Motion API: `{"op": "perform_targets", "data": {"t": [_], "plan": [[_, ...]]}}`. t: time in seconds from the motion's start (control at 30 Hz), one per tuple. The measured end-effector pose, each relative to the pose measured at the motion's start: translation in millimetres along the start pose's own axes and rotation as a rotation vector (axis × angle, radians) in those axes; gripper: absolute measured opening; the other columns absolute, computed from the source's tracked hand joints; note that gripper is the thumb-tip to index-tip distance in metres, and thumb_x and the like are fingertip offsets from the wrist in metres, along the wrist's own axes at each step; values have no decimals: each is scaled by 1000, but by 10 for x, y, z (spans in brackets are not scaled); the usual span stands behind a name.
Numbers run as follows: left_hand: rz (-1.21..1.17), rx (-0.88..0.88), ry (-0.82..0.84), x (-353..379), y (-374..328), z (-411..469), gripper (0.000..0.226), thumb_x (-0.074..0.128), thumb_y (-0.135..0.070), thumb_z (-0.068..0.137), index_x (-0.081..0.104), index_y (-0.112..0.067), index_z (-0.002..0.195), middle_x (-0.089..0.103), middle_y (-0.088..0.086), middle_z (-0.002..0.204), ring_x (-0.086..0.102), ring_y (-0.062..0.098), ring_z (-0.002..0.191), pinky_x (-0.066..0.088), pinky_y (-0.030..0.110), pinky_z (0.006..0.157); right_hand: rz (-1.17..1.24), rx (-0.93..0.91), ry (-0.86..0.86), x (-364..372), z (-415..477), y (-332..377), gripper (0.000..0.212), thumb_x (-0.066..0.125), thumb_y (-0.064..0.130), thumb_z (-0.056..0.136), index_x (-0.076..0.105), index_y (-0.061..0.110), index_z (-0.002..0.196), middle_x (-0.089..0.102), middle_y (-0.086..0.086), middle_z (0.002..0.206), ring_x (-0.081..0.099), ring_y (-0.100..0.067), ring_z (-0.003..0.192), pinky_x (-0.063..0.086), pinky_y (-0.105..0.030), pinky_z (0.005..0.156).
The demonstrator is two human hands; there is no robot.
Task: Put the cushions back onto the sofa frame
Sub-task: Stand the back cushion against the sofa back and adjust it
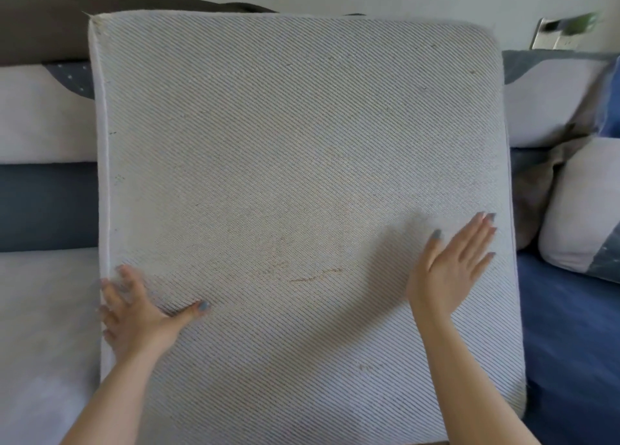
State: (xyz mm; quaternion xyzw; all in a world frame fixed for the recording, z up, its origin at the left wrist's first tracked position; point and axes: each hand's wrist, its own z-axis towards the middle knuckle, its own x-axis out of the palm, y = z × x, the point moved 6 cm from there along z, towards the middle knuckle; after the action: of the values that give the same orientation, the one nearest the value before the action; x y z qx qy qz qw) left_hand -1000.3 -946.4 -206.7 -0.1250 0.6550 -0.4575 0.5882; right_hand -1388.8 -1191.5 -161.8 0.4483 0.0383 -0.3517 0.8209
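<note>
Where the sofa [43, 206] runs off to the left, a pale seat pad [37, 327] already lies in place. Above it come a dark blue band, a pale back pillow [40, 116] and a dark brown cover [43, 25] along the top.

The left hand [141, 317] is at the lower left corner of the big cushion [302, 143]. Its thumb is spread flat on the striped face, and its fingers [125, 275] reach to the left side edge. They are blurred, so I cannot tell whether they curl round that edge or only press on it.

The cushion fills the middle of the view. It is a large square pad with fine diagonal stripes, held up on a slant over the middle of the sofa. Its top edge leans toward the sofa back and its bottom edge runs out of view below. What it rests on is hidden.

The right hand [449, 270] is open near the cushion's right edge, fingers straight and close together, palm toward the fabric. I cannot tell whether it touches.

Right of the cushion is a bare blue seat base [570, 344]. A pale pillow [580, 206] with a blue corner lies on it, and a grey-brown cloth [536, 183] is just beside the pillow. Another pale back pillow [550, 102] stands behind them, and a wall socket [553, 39] is above it.
</note>
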Motion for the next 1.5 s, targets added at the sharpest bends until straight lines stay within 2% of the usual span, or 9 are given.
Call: {"op": "perform_targets", "data": {"t": [0.13, 0.27, 0.4, 0.53, 0.7, 0.8, 0.93, 1.17, 1.5], "plan": [[-2, 0, -7, -8, 3, 5, 149, 82, -62, 45, -16, -34, 154, -22, 4, 162, -9, 36, 150, 2, 55, 119, -56, -146, 189, 214, -219, -9, 67, 3, 53, 101, -10, 17, 156, -15, 2, 163, -17, -12, 149, -5, -44, 122], [-11, -3, -8, -25, 21, 12, 151, 81, -64, 42, -16, -36, 154, -22, 4, 162, -9, 36, 150, 2, 54, 119, 104, 60, -45, -32, 136, -117, 65, 7, 47, 103, -2, 12, 156, -6, -3, 165, -6, -18, 151, -4, -42, 122], [-17, 1, -13, -10, 10, 13, 150, 83, -61, 45, -17, -36, 153, -22, 4, 162, -10, 34, 150, 2, 54, 119, -54, -91, 181, 163, 40, -190, 69, 2, 56, 99, -9, 19, 156, -13, 1, 164, -12, -19, 151, -9, -41, 121], [-23, 2, -8, -2, 17, -7, 149, 84, -60, 47, -17, -35, 154, -21, 5, 163, -10, 33, 150, 2, 52, 120, 42, 29, 44, -22, 347, -235, 64, 10, 46, 103, -4, 15, 156, -8, 0, 164, -9, -17, 151, -4, -46, 122], [-33, 6, -18, -8, 6, -13, 147, 85, -57, 51, -18, -36, 153, -22, 4, 163, -10, 34, 150, 2, 53, 120, -45, -138, 193, 112, 151, -332, 66, 7, 50, 102, -8, 16, 156, -12, 1, 164, -14, -13, 150, -7, -41, 122], [-24, 0, -3, -14, -5, -10, 146, 85, -57, 52, -18, -36, 153, -22, 3, 162, -10, 34, 150, 1, 53, 120, 36, 14, 9, -71, 336, -406, 60, 18, 35, 105, 0, 10, 157, -5, -4, 165, -7, -16, 151, -5, -41, 122], [-29, -4, -24, -8, -1, -17, 146, 87, -55, 52, -16, -35, 154, -21, 4, 163, -9, 34, 150, 2, 52, 120, 13, 54, 131, 41, 487, -450, 61, 17, 41, 106, -1, 13, 157, -7, -1, 165, -8, -15, 151, -5, -43, 122], [-15, 0, -23, -1, 3, 6, 147, 85, -57, 49, -16, -36, 154, -21, 5, 163, -9, 35, 150, 1, 52, 120, 38, 185, 110, -3, 623, -572, 62, 18, 41, 106, -1, 11, 156, -5, -2, 165, -6, -16, 151, -5, -40, 122], [6, 11, -35, 11, 10, 19, 147, 87, -55, 52, -16, -32, 154, -21, 7, 163, -8, 38, 149, 2, 55, 119, 107, 380, -92, -130, 443, -757, 57, 21, 31, 106, 9, 6, 156, 7, -8, 164, 4, -23, 151, 3, -43, 122]]}}
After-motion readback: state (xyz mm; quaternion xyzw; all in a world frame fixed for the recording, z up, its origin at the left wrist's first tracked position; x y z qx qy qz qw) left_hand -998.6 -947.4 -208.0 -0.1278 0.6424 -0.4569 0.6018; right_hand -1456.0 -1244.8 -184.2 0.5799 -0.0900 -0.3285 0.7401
